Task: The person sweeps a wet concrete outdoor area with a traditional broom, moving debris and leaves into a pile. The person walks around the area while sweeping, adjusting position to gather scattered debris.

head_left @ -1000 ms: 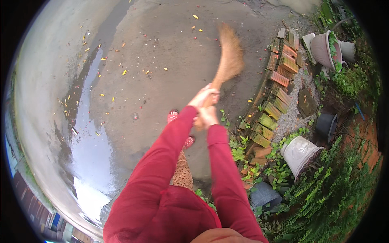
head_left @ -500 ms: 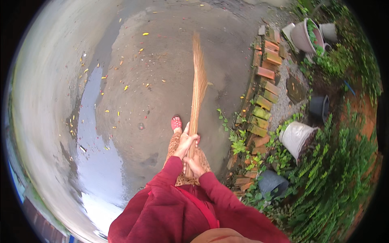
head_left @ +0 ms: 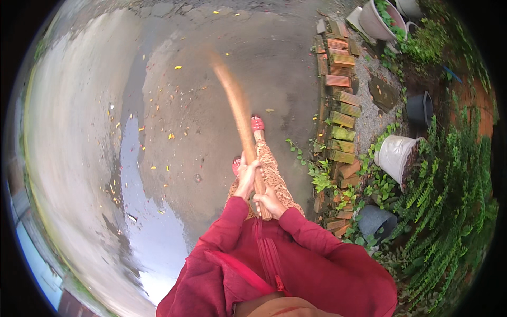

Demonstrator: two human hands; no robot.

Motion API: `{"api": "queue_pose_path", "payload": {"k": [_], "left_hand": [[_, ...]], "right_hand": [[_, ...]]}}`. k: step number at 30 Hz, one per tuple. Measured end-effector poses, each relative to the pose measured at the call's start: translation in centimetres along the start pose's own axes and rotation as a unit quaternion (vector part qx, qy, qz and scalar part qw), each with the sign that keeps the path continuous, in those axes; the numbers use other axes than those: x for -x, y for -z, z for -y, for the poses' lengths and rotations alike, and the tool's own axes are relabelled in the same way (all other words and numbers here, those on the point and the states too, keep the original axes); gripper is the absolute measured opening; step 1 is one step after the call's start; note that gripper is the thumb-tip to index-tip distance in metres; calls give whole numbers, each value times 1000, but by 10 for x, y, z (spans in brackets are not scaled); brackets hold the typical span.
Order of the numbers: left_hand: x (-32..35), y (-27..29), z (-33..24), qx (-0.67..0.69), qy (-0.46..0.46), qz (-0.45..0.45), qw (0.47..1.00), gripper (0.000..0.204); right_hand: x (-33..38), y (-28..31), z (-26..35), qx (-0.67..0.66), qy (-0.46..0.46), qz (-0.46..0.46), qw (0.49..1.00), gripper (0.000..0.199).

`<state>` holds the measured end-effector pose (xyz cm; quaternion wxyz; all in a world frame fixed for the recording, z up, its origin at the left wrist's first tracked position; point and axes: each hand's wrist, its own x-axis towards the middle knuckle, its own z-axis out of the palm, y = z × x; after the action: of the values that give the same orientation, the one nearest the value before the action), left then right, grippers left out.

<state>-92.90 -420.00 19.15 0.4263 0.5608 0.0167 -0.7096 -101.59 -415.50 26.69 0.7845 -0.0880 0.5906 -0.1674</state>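
A long straw broom [head_left: 238, 113] points forward and to the left over the wet concrete ground [head_left: 185, 95], blurred by motion. My left hand [head_left: 247, 173] grips its handle higher up. My right hand [head_left: 267, 199] grips the handle's lower end close to my body. Both arms wear dark red sleeves. Small yellow leaves [head_left: 178, 67] lie scattered over the ground ahead and to the left. My feet in red sandals [head_left: 257, 123] stand beneath the broom.
A row of stacked bricks [head_left: 338, 100] edges the concrete on the right. Beyond it are pots [head_left: 397, 157], a dark tub [head_left: 376, 221], a white planter [head_left: 377, 21] and dense green plants [head_left: 449, 201]. A puddle [head_left: 142, 211] lies at the left.
The broom swung from the far right across to the left, and both hands came back closer to my body. The view shifted slightly forward.
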Motion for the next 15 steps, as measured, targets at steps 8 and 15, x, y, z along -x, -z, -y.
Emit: {"api": "queue_pose_path", "payload": {"k": [8, 15], "left_hand": [[-155, -165, 23, -20, 205, 216, 954, 56], [-232, -217, -23, -59, 144, 121, 980, 59]], "right_hand": [[-82, 100, 124, -99, 37, -128, 986, 9], [-139, 134, 212, -107, 16, -88, 990, 11]]}}
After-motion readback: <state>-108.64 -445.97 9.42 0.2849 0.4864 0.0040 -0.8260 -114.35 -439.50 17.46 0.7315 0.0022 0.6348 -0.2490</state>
